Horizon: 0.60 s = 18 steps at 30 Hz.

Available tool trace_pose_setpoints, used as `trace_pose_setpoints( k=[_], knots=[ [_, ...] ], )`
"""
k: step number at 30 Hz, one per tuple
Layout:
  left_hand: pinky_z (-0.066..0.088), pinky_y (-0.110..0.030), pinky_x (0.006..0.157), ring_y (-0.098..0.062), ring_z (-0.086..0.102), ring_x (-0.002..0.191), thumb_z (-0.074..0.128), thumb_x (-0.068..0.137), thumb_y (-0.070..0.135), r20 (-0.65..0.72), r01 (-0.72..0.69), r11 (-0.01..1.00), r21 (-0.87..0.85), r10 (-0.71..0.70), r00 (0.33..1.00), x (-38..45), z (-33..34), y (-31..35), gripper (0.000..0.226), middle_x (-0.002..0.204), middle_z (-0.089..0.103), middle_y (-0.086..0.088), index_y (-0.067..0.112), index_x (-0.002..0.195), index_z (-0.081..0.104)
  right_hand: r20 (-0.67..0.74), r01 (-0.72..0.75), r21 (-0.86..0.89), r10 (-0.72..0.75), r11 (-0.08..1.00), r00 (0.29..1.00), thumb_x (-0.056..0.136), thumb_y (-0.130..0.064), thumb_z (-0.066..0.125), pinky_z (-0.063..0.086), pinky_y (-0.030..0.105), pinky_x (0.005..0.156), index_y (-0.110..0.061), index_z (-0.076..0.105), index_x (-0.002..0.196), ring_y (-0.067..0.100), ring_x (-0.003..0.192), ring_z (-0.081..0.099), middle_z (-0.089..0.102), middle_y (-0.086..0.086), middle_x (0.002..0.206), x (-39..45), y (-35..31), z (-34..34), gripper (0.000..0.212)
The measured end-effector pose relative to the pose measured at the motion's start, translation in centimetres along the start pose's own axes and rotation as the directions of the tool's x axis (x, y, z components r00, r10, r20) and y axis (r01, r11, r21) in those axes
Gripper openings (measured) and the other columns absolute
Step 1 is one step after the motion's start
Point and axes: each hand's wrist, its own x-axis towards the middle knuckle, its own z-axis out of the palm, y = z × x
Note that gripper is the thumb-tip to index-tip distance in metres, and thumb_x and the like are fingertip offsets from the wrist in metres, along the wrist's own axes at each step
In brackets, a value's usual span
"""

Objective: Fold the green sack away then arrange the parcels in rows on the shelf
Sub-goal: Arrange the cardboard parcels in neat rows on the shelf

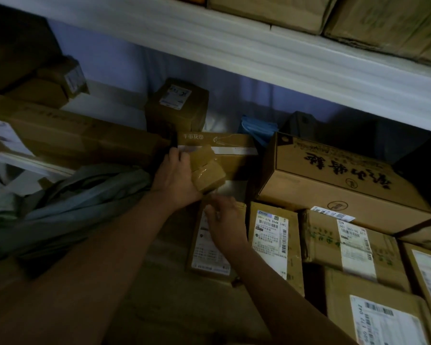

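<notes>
On the left, sack: green sack [67, 207] lies bunched and crumpled on the shelf's near-left side, beside the person's left forearm; by its look it is not folded flat, so that step reads as unfinished or only roughly done.
Left hand: left hand [174, 178] grips a small taped parcel [205, 170] from its left side, fingers curled round it, holding it against the front of a longer printed carton [217, 141].
Right hand: right hand [224, 220] rests with fingers loosely bent on a flat labelled parcel [209, 247]; whether it pinches the edge or only presses, I cannot tell.
Rows so far: to the right, several labelled parcels [271, 240] stand side by side, touching, which looks like a row begun; the parcels in the hands are not yet placed.
Far side: a squat box [176, 105] and a blue packet [258, 130] sit loose at the back, unaligned.
Right side: a large carton [334, 175] fills the far right.
Edges: upper shelf board [259, 53] overhangs low, limiting lift.
Open room: a dim bare patch of shelf [105, 105] at far left, behind a long carton, seems the likeliest free space.
</notes>
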Motion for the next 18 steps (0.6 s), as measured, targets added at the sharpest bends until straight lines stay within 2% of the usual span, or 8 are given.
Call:
trace_pose_setpoints(
  k=[3, 5, 7, 9, 12, 14, 16, 18],
  knots=[
    [0.04, -0.039, 0.098, -0.028, 0.035, 0.123, 0.085, 0.056, 0.05, -0.176, 0.069, 0.996, -0.062, -0.079, 0.981, -2.4, -1.5, 1.4, 0.118, 0.136, 0.028, -0.013, 0.01, 0.145, 0.02, -0.017, -0.163, 0.39, 0.183, 0.907, 0.983, 0.096, -0.036, 0.047, 0.047, 0.041, 0.097, -0.02, 0.047, 0.133, 0.016, 0.111, 0.054, 0.054, 0.004, 0.128, -0.7, -1.9, -1.5, 0.04],
    [0.042, -0.041, 0.095, -0.03, 0.041, 0.117, 0.086, 0.052, 0.048, -0.301, 0.008, 0.999, -0.032, -0.017, 0.954, -4.3, -1.9, 2.3, 0.112, 0.129, 0.036, -0.015, 0.009, 0.139, 0.028, 0.109, -0.315, 0.683, 0.334, 0.659, 0.936, 0.092, -0.048, 0.049, 0.048, 0.043, 0.095, -0.022, 0.043, 0.137, 0.021, 0.112, 0.056, 0.054, 0.006, 0.13, -1.0, -3.0, -2.8, 0.052],
    [0.04, -0.051, 0.1, -0.035, 0.046, 0.113, 0.088, 0.045, 0.046, -0.373, -0.082, 0.992, 0.091, 0.11, 0.921, -6.4, -1.7, 3.0, 0.106, 0.123, 0.043, -0.018, 0.013, 0.13, 0.034, 0.237, -0.39, 0.805, 0.362, 0.447, 0.902, 0.078, -0.064, 0.051, 0.05, 0.044, 0.092, -0.024, 0.044, 0.135, 0.025, 0.11, 0.058, 0.056, 0.007, 0.127, -1.5, -3.6, -4.4, 0.07],
    [0.022, -0.064, 0.106, -0.039, 0.037, 0.123, 0.087, 0.044, 0.05, -0.376, -0.148, 0.967, 0.207, 0.218, 0.901, -8.6, -1.5, 3.5, 0.105, 0.131, 0.035, -0.019, 0.018, 0.129, 0.034, 0.328, -0.451, 0.824, 0.36, 0.342, 0.873, 0.069, -0.072, 0.05, 0.048, 0.049, 0.093, -0.024, 0.049, 0.128, 0.028, 0.109, 0.058, 0.057, 0.008, 0.123, -2.4, -3.7, -6.4, 0.076],
    [0.014, -0.07, 0.1, -0.037, 0.026, 0.13, 0.088, 0.044, 0.047, -0.382, -0.266, 0.918, 0.294, 0.368, 0.848, -12.0, -1.1, 4.2, 0.102, 0.14, 0.027, -0.017, 0.023, 0.13, 0.038, 0.439, -0.538, 0.767, 0.325, 0.35, 0.837, 0.078, -0.067, 0.051, 0.051, 0.044, 0.086, -0.025, 0.059, 0.105, 0.03, 0.101, 0.061, 0.063, 0.012, 0.109, -3.7, -3.3, -8.8, 0.05],
    [0.019, -0.072, 0.099, -0.035, 0.027, 0.131, 0.089, 0.044, 0.045, -0.384, -0.291, 0.909, 0.297, 0.393, 0.836, -14.0, -0.5, 4.8, 0.105, 0.142, 0.027, -0.016, 0.022, 0.133, 0.036, 0.459, -0.564, 0.715, 0.333, 0.412, 0.824, 0.08, -0.056, 0.06, 0.053, 0.041, 0.08, -0.022, 0.059, 0.105, 0.028, 0.095, 0.063, 0.066, 0.011, 0.102, -4.8, -3.0, -9.6, 0.043],
    [0.025, -0.073, 0.1, -0.033, 0.025, 0.134, 0.084, 0.047, 0.056, -0.346, -0.268, 0.935, 0.234, 0.337, 0.876, -15.9, -0.2, 5.1, 0.11, 0.146, 0.024, -0.014, 0.02, 0.137, 0.032, 0.421, -0.55, 0.702, 0.359, 0.453, 0.833, 0.08, -0.047, 0.065, 0.053, 0.035, 0.068, -0.019, 0.059, 0.108, 0.025, 0.089, 0.064, 0.067, 0.01, 0.098, -6.0, -2.4, -9.8, 0.039],
    [0.029, -0.062, 0.105, -0.031, 0.026, 0.135, 0.064, 0.058, 0.07, -0.328, -0.156, 0.988, 0.012, 0.152, 0.932, -17.8, -0.6, 5.8, 0.105, 0.151, 0.019, -0.01, 0.021, 0.142, 0.025, 0.378, -0.519, 0.715, 0.365, 0.469, 0.851, 0.078, -0.046, 0.067, 0.053, 0.031, 0.062, -0.019, 0.058, 0.114, 0.024, 0.09, 0.067, 0.071, 0.008, 0.1, -7.2, -1.3, -10.0, 0.045]
  ],
)
